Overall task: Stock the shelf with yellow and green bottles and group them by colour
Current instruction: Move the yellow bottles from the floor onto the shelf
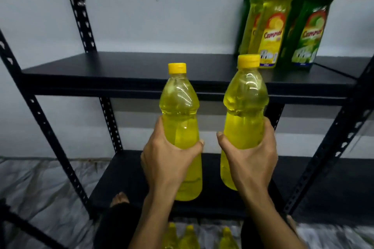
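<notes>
A: How many bottles are in the hands?

B: Two yellow ones. The left hand (166,155) grips the left yellow bottle (181,119), the right hand (251,153) grips the right yellow bottle (243,115); both are upright before the black shelf (131,73).

A: And on the shelf?

B: At its right end I count two labelled yellow bottles (272,26) and one green bottle (310,32); more behind I cannot tell. Three yellow tops (190,236) are below.
</notes>
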`<state>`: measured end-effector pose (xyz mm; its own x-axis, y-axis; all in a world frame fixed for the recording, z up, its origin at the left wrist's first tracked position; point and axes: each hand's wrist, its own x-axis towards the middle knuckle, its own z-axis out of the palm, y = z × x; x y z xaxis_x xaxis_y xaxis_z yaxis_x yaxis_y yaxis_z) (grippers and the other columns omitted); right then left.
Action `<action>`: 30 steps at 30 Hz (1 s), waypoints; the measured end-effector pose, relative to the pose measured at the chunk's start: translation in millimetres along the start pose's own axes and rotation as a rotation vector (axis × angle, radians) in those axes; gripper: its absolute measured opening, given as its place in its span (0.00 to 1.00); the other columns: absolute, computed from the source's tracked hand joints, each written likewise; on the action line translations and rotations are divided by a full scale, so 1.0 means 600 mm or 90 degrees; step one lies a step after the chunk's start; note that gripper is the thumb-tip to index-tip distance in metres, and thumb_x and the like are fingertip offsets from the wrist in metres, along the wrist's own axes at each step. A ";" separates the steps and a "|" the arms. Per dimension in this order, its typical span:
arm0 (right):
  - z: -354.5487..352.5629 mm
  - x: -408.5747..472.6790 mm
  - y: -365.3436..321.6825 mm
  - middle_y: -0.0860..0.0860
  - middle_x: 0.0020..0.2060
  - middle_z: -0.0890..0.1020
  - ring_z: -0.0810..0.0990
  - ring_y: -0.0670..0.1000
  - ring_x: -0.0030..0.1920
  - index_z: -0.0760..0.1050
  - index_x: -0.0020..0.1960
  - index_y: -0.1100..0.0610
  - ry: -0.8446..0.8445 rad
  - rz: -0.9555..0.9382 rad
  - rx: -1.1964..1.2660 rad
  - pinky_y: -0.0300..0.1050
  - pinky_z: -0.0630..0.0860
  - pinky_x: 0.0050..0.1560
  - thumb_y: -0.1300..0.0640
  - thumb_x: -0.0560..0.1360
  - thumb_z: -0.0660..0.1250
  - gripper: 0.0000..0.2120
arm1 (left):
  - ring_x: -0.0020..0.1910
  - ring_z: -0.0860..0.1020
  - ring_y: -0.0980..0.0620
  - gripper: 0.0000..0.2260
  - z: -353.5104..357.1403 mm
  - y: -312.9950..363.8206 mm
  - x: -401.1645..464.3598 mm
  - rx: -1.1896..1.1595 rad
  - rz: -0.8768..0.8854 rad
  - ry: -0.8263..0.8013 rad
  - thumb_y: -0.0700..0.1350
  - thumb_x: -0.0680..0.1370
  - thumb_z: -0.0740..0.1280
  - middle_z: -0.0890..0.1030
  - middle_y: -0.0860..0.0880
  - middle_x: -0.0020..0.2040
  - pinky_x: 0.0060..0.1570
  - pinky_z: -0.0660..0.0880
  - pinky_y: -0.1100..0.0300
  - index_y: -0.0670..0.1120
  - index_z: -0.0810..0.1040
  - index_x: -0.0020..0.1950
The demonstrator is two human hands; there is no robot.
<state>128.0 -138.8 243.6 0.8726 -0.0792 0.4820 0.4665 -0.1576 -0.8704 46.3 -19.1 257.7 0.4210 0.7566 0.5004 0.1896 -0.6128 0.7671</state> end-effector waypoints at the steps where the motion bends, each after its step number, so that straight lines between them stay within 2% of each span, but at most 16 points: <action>1: -0.001 0.014 -0.016 0.48 0.55 0.77 0.77 0.51 0.54 0.66 0.68 0.45 0.011 -0.017 0.001 0.55 0.78 0.53 0.38 0.59 0.74 0.40 | 0.50 0.80 0.45 0.41 -0.007 0.015 0.015 0.007 0.027 -0.002 0.61 0.61 0.77 0.82 0.49 0.52 0.47 0.77 0.54 0.52 0.69 0.70; 4: -0.004 0.058 -0.061 0.49 0.58 0.75 0.75 0.52 0.59 0.63 0.71 0.47 0.025 -0.072 -0.004 0.57 0.76 0.58 0.39 0.60 0.76 0.44 | 0.47 0.80 0.46 0.36 -0.021 0.064 0.054 0.021 0.095 0.007 0.65 0.61 0.74 0.81 0.52 0.48 0.43 0.75 0.55 0.52 0.72 0.65; 7: -0.006 0.102 -0.101 0.49 0.60 0.76 0.76 0.51 0.60 0.64 0.72 0.48 0.014 -0.109 0.001 0.56 0.76 0.59 0.37 0.60 0.75 0.45 | 0.43 0.79 0.47 0.33 -0.033 0.111 0.091 0.020 0.142 0.044 0.66 0.61 0.74 0.78 0.55 0.42 0.39 0.69 0.58 0.52 0.73 0.60; 12: -0.009 0.154 -0.161 0.48 0.65 0.76 0.75 0.50 0.65 0.64 0.74 0.48 0.006 -0.175 0.031 0.54 0.75 0.63 0.32 0.57 0.72 0.50 | 0.39 0.80 0.46 0.31 -0.046 0.172 0.147 -0.022 0.200 0.081 0.72 0.58 0.68 0.80 0.53 0.36 0.40 0.77 0.51 0.53 0.75 0.52; 17: 0.007 0.205 -0.202 0.48 0.61 0.78 0.78 0.53 0.61 0.67 0.71 0.48 0.010 -0.196 0.075 0.56 0.77 0.59 0.31 0.56 0.73 0.48 | 0.41 0.80 0.45 0.31 -0.051 0.213 0.201 -0.040 0.252 0.097 0.71 0.58 0.68 0.81 0.53 0.39 0.40 0.78 0.51 0.53 0.74 0.52; 21: 0.017 0.228 -0.220 0.46 0.60 0.78 0.76 0.49 0.60 0.67 0.72 0.51 0.000 -0.194 0.084 0.48 0.76 0.59 0.41 0.62 0.78 0.43 | 0.46 0.79 0.40 0.32 -0.045 0.230 0.236 -0.010 0.238 0.124 0.68 0.61 0.72 0.82 0.48 0.44 0.39 0.68 0.56 0.50 0.73 0.56; 23: 0.023 0.240 -0.219 0.40 0.53 0.76 0.74 0.46 0.56 0.68 0.70 0.52 -0.010 -0.174 0.083 0.43 0.72 0.54 0.45 0.63 0.79 0.39 | 0.47 0.79 0.39 0.31 -0.039 0.228 0.251 0.001 0.223 0.122 0.66 0.63 0.73 0.82 0.47 0.45 0.39 0.66 0.56 0.49 0.72 0.57; 25: 0.033 0.255 -0.211 0.36 0.45 0.73 0.72 0.46 0.51 0.69 0.68 0.50 -0.020 -0.158 0.089 0.42 0.70 0.51 0.47 0.64 0.79 0.35 | 0.47 0.79 0.39 0.30 -0.031 0.219 0.265 0.009 0.213 0.121 0.65 0.63 0.73 0.82 0.46 0.46 0.39 0.66 0.56 0.50 0.72 0.56; 28: 0.048 0.273 -0.199 0.40 0.49 0.71 0.69 0.45 0.53 0.67 0.71 0.52 -0.030 -0.147 0.099 0.41 0.67 0.52 0.47 0.65 0.79 0.39 | 0.46 0.79 0.38 0.29 -0.016 0.202 0.287 0.013 0.200 0.129 0.65 0.63 0.73 0.82 0.46 0.46 0.38 0.68 0.55 0.49 0.72 0.55; 30: 0.061 0.286 -0.191 0.41 0.50 0.72 0.71 0.46 0.52 0.68 0.69 0.51 -0.032 -0.138 0.088 0.41 0.67 0.50 0.47 0.65 0.79 0.37 | 0.47 0.79 0.38 0.29 -0.006 0.193 0.300 0.017 0.193 0.137 0.65 0.63 0.73 0.81 0.45 0.46 0.38 0.68 0.55 0.48 0.72 0.55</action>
<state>229.7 -98.5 422.2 0.7545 -0.0083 0.6562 0.6558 -0.0291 -0.7544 140.9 46.6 438.1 0.2665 0.5687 0.7782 0.1090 -0.8200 0.5619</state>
